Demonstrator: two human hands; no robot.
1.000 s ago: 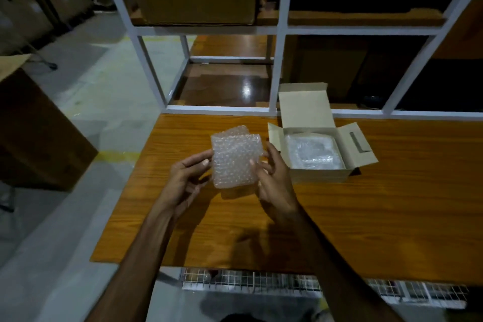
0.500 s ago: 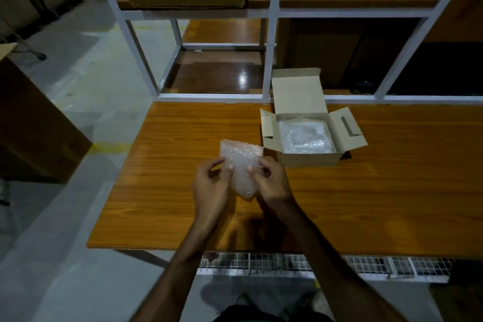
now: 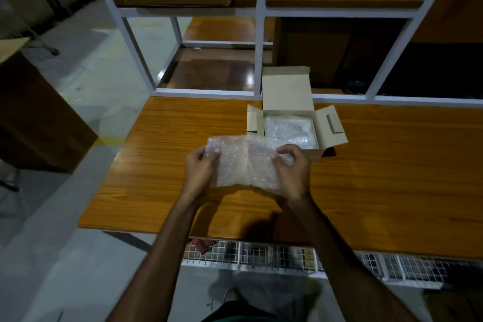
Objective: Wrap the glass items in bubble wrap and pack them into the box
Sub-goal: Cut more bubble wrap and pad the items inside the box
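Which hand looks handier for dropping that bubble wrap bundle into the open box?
Probably the right hand: it grips the bubble wrap on the side nearest the open box; the left hand is farther away.

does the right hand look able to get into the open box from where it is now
Probably yes: the right hand sits just in front of the box, whose flaps stand open. But it grips the bubble wrap sheet together with the left hand, so it must let go first.
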